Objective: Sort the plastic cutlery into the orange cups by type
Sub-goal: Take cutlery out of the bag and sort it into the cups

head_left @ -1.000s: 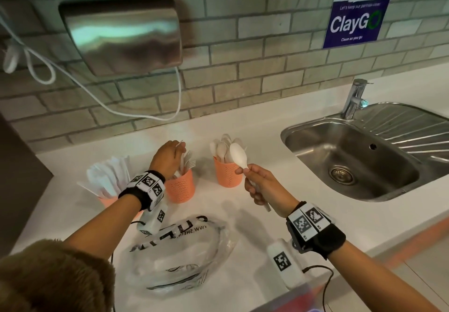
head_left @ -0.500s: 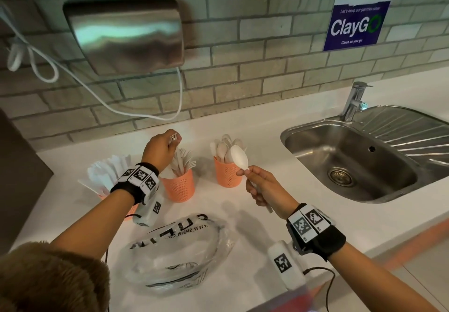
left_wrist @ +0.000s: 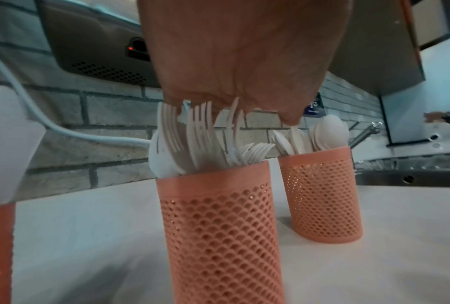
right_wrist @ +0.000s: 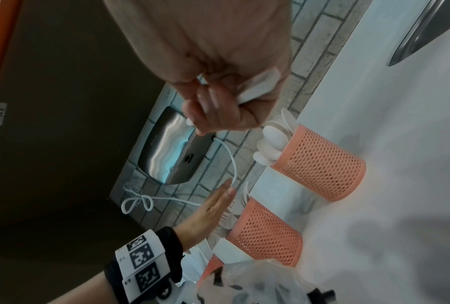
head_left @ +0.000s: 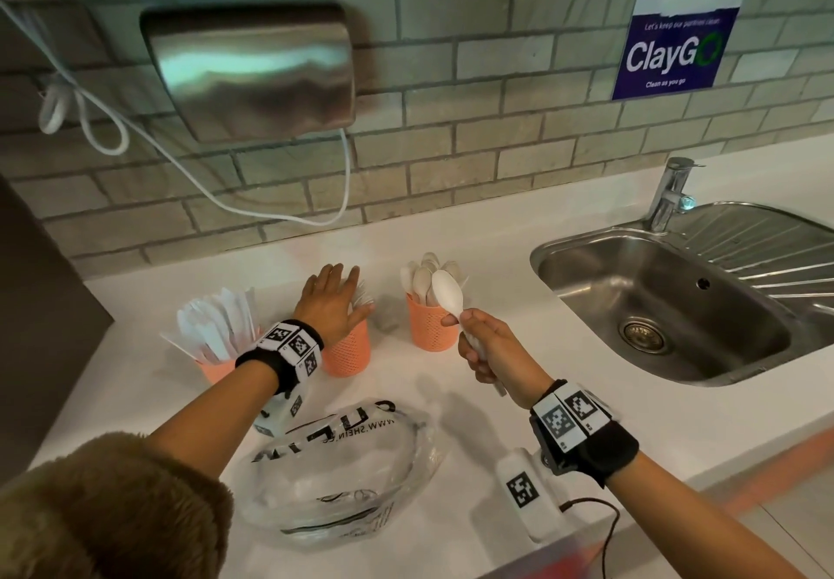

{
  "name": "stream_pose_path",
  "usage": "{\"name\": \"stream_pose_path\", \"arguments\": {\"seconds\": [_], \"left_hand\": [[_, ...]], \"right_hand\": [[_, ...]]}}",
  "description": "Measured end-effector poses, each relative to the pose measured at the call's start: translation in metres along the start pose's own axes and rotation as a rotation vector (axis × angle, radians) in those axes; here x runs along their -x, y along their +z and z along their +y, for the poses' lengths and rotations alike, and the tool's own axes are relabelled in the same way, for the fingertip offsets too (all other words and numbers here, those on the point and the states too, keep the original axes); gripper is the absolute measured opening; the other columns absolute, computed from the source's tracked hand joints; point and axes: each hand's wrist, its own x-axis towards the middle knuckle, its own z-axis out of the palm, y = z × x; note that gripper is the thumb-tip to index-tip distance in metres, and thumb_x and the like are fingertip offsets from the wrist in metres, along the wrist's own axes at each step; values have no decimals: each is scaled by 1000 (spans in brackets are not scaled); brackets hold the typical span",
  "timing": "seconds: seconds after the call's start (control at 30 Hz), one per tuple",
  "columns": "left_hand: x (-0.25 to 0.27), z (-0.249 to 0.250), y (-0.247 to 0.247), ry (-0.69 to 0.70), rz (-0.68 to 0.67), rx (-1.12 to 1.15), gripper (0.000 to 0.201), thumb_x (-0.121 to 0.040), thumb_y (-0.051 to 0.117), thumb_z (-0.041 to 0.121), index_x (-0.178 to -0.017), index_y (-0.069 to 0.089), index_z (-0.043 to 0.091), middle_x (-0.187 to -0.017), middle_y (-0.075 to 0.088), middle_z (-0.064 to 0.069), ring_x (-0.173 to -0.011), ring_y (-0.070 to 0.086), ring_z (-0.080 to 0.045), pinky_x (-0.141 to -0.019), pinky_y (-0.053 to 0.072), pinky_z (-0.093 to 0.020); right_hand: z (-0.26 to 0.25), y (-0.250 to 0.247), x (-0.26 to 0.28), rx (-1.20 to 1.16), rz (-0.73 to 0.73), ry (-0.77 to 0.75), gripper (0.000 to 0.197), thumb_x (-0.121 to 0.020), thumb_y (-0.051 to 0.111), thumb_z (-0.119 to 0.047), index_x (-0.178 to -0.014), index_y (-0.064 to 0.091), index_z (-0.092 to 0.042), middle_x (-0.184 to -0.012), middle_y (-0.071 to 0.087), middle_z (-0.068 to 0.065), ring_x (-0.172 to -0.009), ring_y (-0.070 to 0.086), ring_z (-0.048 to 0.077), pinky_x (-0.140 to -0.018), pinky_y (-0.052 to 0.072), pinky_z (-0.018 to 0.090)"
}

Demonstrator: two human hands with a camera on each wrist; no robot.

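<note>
Three orange mesh cups stand in a row on the white counter. The left cup (head_left: pixel 215 370) holds white knives (head_left: pixel 216 325). The middle cup (head_left: pixel 348 353) holds white forks (left_wrist: pixel 192 139); my left hand (head_left: pixel 331 301) lies flat over their tips, fingers straight. The right cup (head_left: pixel 428 325) holds spoons (head_left: pixel 422 278). My right hand (head_left: pixel 480 344) grips the handle of a white spoon (head_left: pixel 447 294), its bowl up, just in front of the right cup. In the right wrist view the spoon handle (right_wrist: pixel 257 86) shows between my curled fingers.
A crumpled clear plastic bag (head_left: pixel 338 474) lies on the counter near me. A steel sink (head_left: pixel 668 307) with a tap (head_left: pixel 672 192) is at the right. A steel hand dryer (head_left: pixel 252 68) with a white cable (head_left: pixel 225 199) hangs on the brick wall.
My left hand went from pinching a fork above the middle cup to lying flat and open over the forks. The right hand with the spoon has barely moved.
</note>
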Motion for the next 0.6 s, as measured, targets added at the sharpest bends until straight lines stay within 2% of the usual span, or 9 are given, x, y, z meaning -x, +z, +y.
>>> {"name": "stream_pose_path", "arguments": {"seconds": [0.07, 0.23, 0.33, 0.4, 0.53, 0.6], "left_hand": [[-5, 2, -2, -22, -20, 72, 71, -94, 29, 53, -149, 7, 13, -157, 8, -16, -146, 3, -29, -118, 7, -42], [-16, 5, -1, -113, -26, 55, 75, -92, 22, 60, -149, 2, 17, -157, 6, -14, -146, 1, -28, -117, 1, -48], [-19, 6, -4, -153, -33, 61, 77, -90, 18, 64, -149, -4, 20, -158, 2, -13, -146, -3, -27, -116, -4, -51], [-17, 8, -11, -173, -17, 118, 77, -90, 18, 63, -148, -7, 20, -158, 0, -13, -146, -3, -28, -116, -3, -51], [-4, 12, -37, -123, 61, 341, 70, -96, 27, 48, -149, -6, 16, -158, 3, -15, -146, 2, -29, -119, 6, -44], [14, 15, -57, -32, 75, 440, 66, -98, 34, 36, -149, -3, 17, -157, 13, -12, -145, 15, -27, -117, 16, -38]], "right_hand": [[0, 2, -1, -4, 7, -9, 34, -100, 32, -30, -112, 51, -5, -47, 38, -6, -37, 24, 4, -37, 17, 16], [-1, 0, -1, -20, 24, -57, 32, -99, 33, -31, -113, 50, -8, -40, 35, -11, -39, 25, 5, -37, 18, 16], [0, -5, -3, -18, 48, -82, 33, -100, 33, -25, -114, 52, -1, -41, 39, -10, -36, 31, 4, -36, 27, 15], [0, -8, -4, -32, 66, -90, 30, -100, 33, -20, -110, 54, -1, -47, 43, -5, -37, 36, 6, -38, 32, 17], [-2, -10, -10, -54, 67, -93, 23, -99, 34, -12, -102, 54, -3, -59, 51, 5, -43, 48, 8, -47, 45, 21], [-4, -10, -17, -61, 64, -108, 19, -99, 35, -10, -97, 52, -1, -65, 57, 8, -47, 55, 8, -53, 50, 22]]}}
